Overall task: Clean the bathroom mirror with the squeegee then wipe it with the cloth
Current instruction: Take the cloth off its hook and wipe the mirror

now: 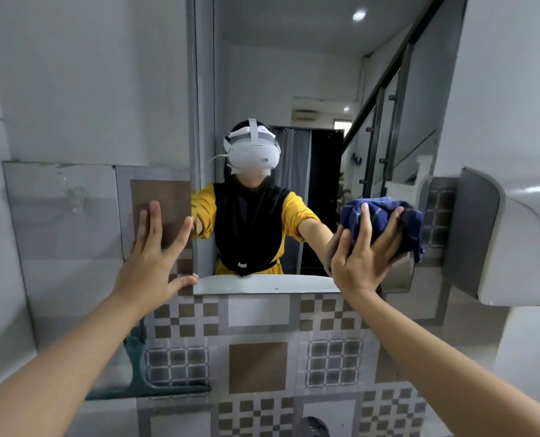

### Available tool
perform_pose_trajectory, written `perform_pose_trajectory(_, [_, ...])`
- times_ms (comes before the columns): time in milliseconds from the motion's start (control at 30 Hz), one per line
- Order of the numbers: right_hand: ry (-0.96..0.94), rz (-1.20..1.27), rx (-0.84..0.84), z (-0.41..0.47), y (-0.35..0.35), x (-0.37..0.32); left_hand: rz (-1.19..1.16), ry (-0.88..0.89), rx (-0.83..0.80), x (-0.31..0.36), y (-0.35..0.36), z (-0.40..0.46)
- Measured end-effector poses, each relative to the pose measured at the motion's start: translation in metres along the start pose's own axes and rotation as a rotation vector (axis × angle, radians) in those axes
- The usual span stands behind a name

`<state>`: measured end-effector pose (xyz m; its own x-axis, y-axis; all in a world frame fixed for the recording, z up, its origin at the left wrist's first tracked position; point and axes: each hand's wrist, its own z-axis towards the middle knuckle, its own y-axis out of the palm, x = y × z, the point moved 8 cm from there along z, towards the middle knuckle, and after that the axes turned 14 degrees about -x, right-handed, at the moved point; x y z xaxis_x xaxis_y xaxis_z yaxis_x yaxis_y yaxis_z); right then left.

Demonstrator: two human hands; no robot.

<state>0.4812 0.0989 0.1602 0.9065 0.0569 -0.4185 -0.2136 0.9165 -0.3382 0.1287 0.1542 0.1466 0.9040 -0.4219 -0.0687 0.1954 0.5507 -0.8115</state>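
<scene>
The bathroom mirror (pixel 294 74) hangs on the wall straight ahead and reflects a person in a yellow top with a white headset. My right hand (pixel 361 257) presses a bunched dark blue cloth (pixel 385 216) against the mirror's lower right part. My left hand (pixel 155 257) lies flat with fingers spread on the tiled wall just left of the mirror's lower left corner, thumb at the mirror's bottom edge. The green squeegee (pixel 139 370) leans against the wall down at the left, partly hidden behind my left forearm.
Patterned grey and brown tiles (pixel 257 367) cover the wall below the mirror. A white and grey wall-mounted unit (pixel 514 234) juts out at the right, close to the cloth. A clear hook (pixel 76 197) sits on the left wall panel. A dark round object (pixel 313 427) shows at the bottom.
</scene>
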Motion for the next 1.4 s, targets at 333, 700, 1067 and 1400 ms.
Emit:
perform_pose_trajectory(333, [-0.231,-0.004,-0.062,-0.041,0.049,-0.141,-0.031,-0.001,-0.005,0.001,-0.002,-0.003])
perform_pose_trajectory(700, [-0.694,-0.128,-0.142,-0.081,0.080,-0.190,-0.055,0.047,-0.013,-0.002,-0.004,-0.007])
perform_pose_trajectory(1067, [-0.677,-0.279,-0.036,-0.045,0.029,-0.046,-0.014,0.107,0.031,0.000,-0.008,-0.011])
perform_pose_trajectory(1400, [0.244,0.136,-0.010,-0.050,0.006,0.088,0.017,0.096,0.026,0.002,-0.006,-0.010])
